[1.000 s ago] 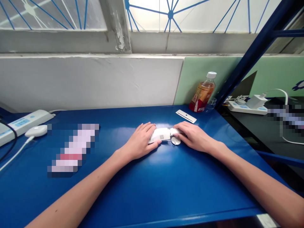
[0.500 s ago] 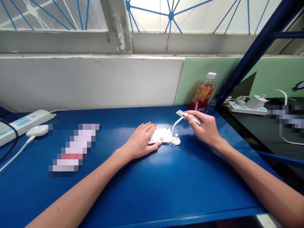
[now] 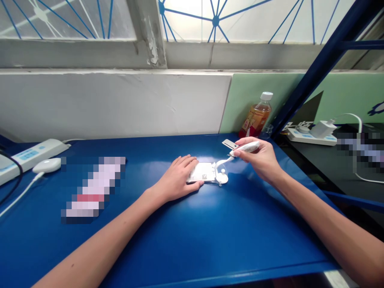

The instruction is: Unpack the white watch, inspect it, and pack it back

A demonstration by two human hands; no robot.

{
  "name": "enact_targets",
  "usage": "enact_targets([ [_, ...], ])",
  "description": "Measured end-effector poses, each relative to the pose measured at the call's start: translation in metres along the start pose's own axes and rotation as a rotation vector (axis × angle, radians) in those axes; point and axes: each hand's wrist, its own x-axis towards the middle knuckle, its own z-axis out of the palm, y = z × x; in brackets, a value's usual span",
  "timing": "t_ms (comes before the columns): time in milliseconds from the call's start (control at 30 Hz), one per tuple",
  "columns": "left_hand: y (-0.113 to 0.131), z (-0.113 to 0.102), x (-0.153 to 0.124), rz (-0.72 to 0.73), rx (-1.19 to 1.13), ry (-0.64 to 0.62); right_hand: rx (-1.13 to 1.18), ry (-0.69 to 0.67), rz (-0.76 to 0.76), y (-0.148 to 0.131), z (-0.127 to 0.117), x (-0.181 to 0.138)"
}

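Note:
On the blue tabletop, my left hand (image 3: 181,179) lies over the left end of a small white packet (image 3: 204,173), thumb along its near edge, holding it down. At the packet's right end is a small round white disc (image 3: 222,177). My right hand (image 3: 260,157), raised to the right, pinches a slim white handheld tool (image 3: 247,147) with its fingers closed. A flat pale slotted plate (image 3: 229,144) sticks out left of these fingers; how it joins the tool is hidden. A white strip (image 3: 223,161) curves from the packet's right end up to the tool's tip.
Behind my right hand stands a drink bottle (image 3: 257,116) with a white cap. On the left lie a blurred pinkish object (image 3: 94,188), a white power strip (image 3: 33,158) and a white rounded device (image 3: 48,165) with a cable. A blue frame post (image 3: 312,72) slants at the right.
My right hand has turned the white tool so that more of its body shows, and its tip sits lower. The white strip now bends closer to the packet. My left hand stays put.

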Motion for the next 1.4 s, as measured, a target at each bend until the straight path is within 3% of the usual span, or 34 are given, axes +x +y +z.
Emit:
enact_targets([
  [233, 0.0, 0.0, 0.0, -0.004, -0.006, 0.001, 0.28, -0.026, 0.22, 0.003, 0.008, -0.001],
  [433, 0.0, -0.001, 0.0, 0.005, 0.006, -0.001, 0.647, -0.17, 0.425, -0.001, 0.008, 0.001],
  [567, 0.0, 0.0, 0.0, 0.019, 0.02, 0.005, 0.814, -0.267, 0.485, -0.003, 0.004, 0.0],
  [1067, 0.004, 0.005, -0.001, -0.014, 0.01, 0.015, 0.876, -0.336, 0.637, -0.02, 0.015, -0.011],
  [1400, 0.006, 0.005, -0.002, 0.004, 0.016, 0.0, 0.715, -0.36, 0.564, -0.041, 0.027, -0.001],
])
